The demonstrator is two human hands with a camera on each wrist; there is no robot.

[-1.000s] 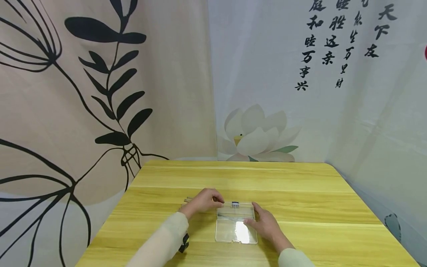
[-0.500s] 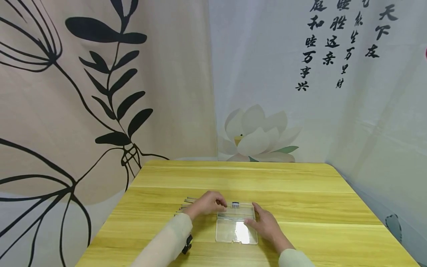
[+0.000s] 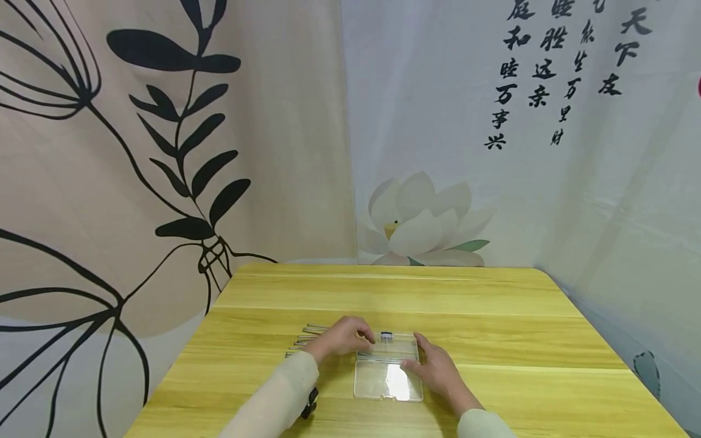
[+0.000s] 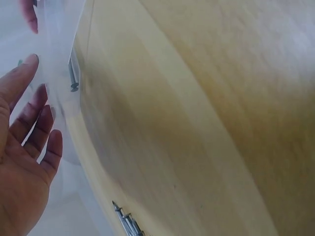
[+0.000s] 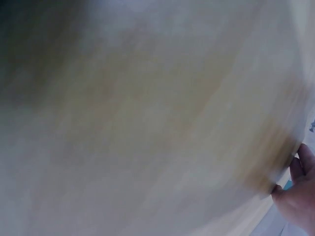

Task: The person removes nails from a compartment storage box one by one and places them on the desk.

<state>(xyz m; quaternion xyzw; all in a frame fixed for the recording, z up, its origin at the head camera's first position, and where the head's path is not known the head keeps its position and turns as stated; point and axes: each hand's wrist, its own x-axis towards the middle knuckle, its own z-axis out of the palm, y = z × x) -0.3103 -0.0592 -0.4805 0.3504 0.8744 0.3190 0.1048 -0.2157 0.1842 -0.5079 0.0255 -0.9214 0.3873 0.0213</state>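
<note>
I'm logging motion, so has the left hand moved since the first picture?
Yes: in the head view the left hand has shifted slightly rightward, and away from the far edge of the table.

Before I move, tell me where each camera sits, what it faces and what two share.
Head: worn on the head, facing forward and down at table and clear case; left hand, right hand and sleeves show.
Left wrist: worn there, looking past the left hand at the case and metal fasteners; other fingertips show top left.
Right wrist: worn there, facing blurred table; the right hand shows at lower right.
Shared: head and left wrist both show left hand, case, fasteners.
</note>
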